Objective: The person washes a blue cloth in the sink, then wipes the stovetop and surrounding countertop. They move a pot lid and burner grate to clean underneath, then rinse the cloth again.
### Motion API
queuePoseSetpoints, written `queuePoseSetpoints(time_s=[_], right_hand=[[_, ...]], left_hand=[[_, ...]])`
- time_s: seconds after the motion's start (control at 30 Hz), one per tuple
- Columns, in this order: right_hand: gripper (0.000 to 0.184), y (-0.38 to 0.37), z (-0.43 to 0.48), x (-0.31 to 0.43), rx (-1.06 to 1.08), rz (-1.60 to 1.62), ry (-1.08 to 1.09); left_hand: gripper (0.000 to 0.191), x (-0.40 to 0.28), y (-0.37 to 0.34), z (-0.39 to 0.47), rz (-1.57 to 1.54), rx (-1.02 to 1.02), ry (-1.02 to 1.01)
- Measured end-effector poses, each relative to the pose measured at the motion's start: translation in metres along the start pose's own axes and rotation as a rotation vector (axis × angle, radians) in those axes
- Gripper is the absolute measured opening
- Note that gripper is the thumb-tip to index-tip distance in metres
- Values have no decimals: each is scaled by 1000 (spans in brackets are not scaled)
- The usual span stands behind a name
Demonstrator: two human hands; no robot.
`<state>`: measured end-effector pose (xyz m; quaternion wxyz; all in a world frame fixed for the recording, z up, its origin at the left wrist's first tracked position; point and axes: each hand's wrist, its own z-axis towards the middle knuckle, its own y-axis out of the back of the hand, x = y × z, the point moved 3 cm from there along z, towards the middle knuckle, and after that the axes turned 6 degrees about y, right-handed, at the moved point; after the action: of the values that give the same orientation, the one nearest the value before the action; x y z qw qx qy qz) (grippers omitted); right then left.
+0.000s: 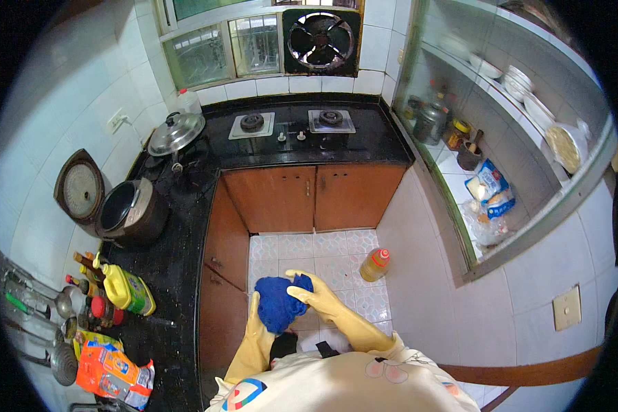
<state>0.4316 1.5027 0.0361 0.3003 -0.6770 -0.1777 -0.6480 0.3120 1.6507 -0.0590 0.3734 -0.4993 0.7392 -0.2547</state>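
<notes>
A crumpled blue cloth (279,305) is held up in front of my body, above the tiled floor. My left hand (257,320), in a yellow rubber glove, supports it from the left and below. My right hand (309,292), gloved the same way, pinches the cloth's upper right edge between thumb and fingers. The cloth hides part of the left fingers. To the left runs a black countertop (180,273), with a yellow pump bottle (126,289) on it.
A rice cooker (134,211) stands with its lid raised. Behind it is a lidded pan (176,135). Two gas burners (291,123) sit at the back. An oil bottle (375,265) stands on the floor. An orange packet (114,372) lies at lower left; a glass-fronted cabinet (474,206) is at right.
</notes>
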Motion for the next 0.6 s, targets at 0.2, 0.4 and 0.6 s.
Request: queuePoseSetpoints(time_s=[0.2, 0.4, 0.6], right_hand=[[73, 48, 80, -34, -115, -70, -318], [71, 40, 179, -28, -82, 325, -554], [61, 70, 284, 10, -256, 534, -314]], left_hand=[[51, -99, -16, 75, -285, 85, 2], [59, -197, -125, 131, 192, 93, -106], [69, -236, -220, 150, 696, 225, -199]])
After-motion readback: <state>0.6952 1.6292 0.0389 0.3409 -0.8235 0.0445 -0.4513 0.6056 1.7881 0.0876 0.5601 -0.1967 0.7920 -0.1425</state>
